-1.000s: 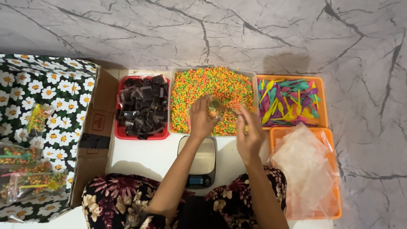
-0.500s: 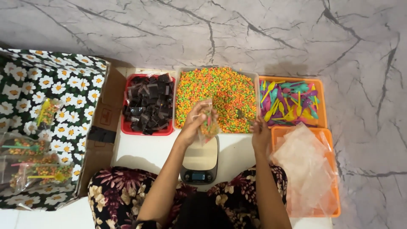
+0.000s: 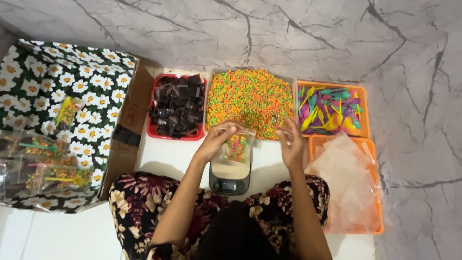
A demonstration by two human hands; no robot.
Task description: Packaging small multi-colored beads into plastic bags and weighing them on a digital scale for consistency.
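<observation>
Above the small grey digital scale (image 3: 230, 174), a clear plastic bag partly filled with multicoloured pellets (image 3: 237, 146) is pinched at its rim by the left hand (image 3: 219, 140). The right hand (image 3: 290, 140) is held just beside the tray of orange-green pellets (image 3: 250, 98); a small pale object appears to be gripped, though this cannot be told for certain.

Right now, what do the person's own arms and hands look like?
Both arms are bare: no sleeves show on the forearms. The left hand and right hand wear no gloves; I can make out no rings or wristbands. A dark, pink-flowered garment covers the lap.
</observation>
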